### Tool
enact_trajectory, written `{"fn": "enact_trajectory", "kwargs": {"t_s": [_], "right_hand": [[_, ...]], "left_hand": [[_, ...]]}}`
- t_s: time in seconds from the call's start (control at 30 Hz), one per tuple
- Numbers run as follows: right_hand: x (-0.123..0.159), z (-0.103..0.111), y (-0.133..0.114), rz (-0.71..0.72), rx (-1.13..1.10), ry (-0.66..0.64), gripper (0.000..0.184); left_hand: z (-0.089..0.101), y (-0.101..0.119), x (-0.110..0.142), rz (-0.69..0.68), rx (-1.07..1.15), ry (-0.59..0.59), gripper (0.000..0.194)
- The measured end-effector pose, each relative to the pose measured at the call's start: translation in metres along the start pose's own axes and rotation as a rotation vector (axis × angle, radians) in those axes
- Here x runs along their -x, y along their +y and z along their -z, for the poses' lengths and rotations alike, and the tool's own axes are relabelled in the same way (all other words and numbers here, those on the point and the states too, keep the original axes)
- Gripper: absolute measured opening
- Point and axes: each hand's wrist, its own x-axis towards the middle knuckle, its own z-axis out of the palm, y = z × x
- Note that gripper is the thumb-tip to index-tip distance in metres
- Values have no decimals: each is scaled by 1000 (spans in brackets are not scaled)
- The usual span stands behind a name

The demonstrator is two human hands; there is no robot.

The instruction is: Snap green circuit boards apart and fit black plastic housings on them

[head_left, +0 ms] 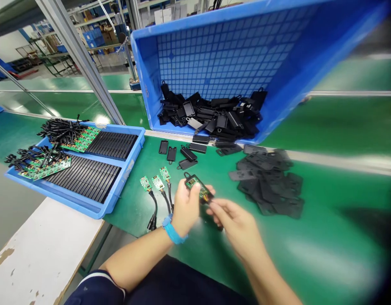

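Over the green bench, my left hand point(186, 207) is closed around a black plastic case point(186, 174) with a loop at its far end. A green circuit board point(200, 189) with a small display lies in the case, under my left thumb. At the case's near end, my right hand point(232, 216) pinches the board's black cable, part of which hangs below the fingers. To the left lie three more circuit boards point(158, 183) with black cables point(153, 207). Several empty black cases point(188, 153) rest just beyond my hands.
A tilted blue crate point(214, 80) holding many black cases point(222, 120) stands at the back. Flat black covers point(271, 182) are piled on the right. On the left, a blue tray point(127, 180) carries rows of black cases point(84, 180) and cabled boards point(49, 167). A metal post point(78, 55) rises behind it.
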Motion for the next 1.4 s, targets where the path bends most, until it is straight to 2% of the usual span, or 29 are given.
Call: {"fn": "enact_trajectory", "kwargs": {"t_s": [0.2,0.3,0.4,0.5,0.57,0.63,0.7,0.77,0.9,1.03,1.13,1.2,1.27,1.3,1.4], "right_hand": [[4,-14,7,15,-136,120,25],[5,-17,10,-13,-211,106,25],[5,-17,10,-48,-187,89,26],[0,-16,9,14,-40,31,27],[-9,-9,8,134,162,-46,28],[-25,5,5,287,411,-36,24],[-46,27,1,418,622,76,16],[-67,50,-3,479,730,164,14],[-99,80,-7,570,879,107,10],[-105,80,-7,633,912,57,11],[-91,65,-6,648,874,138,7],[-75,49,-6,631,748,230,24],[-56,32,-6,567,456,302,40],[-47,24,-5,511,271,318,42],[-29,4,0,277,-187,306,27]], "left_hand": [[-3,6,5,-19,3,51,17],[-4,6,8,6,12,69,19],[-4,4,11,-20,-34,70,20],[-2,4,14,-82,-124,72,18],[1,8,11,-91,-143,79,18],[5,14,4,-70,-105,109,20],[12,19,-4,-3,-41,123,23],[18,23,-9,116,3,89,26],[26,18,-11,397,110,-59,26],[26,2,-9,536,243,-120,18],[20,-9,-7,534,269,-82,16],[14,-12,-5,496,283,-66,18],[8,-13,-2,452,320,-83,19],[5,-13,-1,429,343,-97,20],[-3,-10,3,385,382,-118,23]]}}
